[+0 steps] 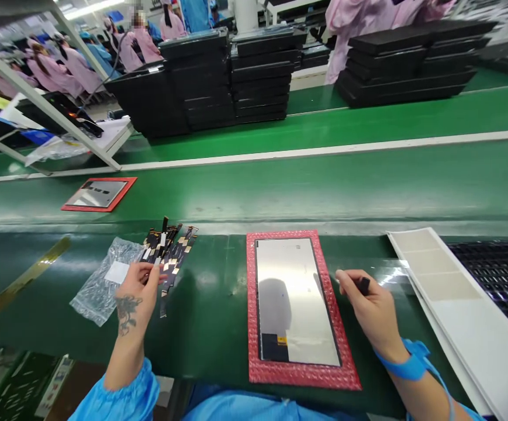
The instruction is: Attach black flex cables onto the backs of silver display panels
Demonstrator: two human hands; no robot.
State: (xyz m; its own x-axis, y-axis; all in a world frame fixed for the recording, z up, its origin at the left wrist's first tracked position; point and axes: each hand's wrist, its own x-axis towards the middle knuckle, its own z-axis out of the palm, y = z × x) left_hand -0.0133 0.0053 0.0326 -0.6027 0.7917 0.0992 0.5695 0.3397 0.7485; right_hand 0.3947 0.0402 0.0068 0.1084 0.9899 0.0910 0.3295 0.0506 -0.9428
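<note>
Several thin black flex cables (177,257) with gold and white patches lie in a loose pile, and my left hand (142,286) is closed in a pinch on a flex cable at the pile's near edge. A clear plastic bag (100,286) with a white label lies just left of that hand. In front of me a silver display panel (301,298) rests on a red bubble-wrap pad (254,345). To its right, my right hand (370,307) is closed around a slim tool (363,285) whose black end shows; the fingers hide most of it.
Another panel (104,193) on a red pad sits at the far left. White boards (451,304) and a black ridged tray (499,275) lie at right. Black tray stacks (258,76) stand across the green line (367,181). A metal frame (38,105) rises at left; people work behind.
</note>
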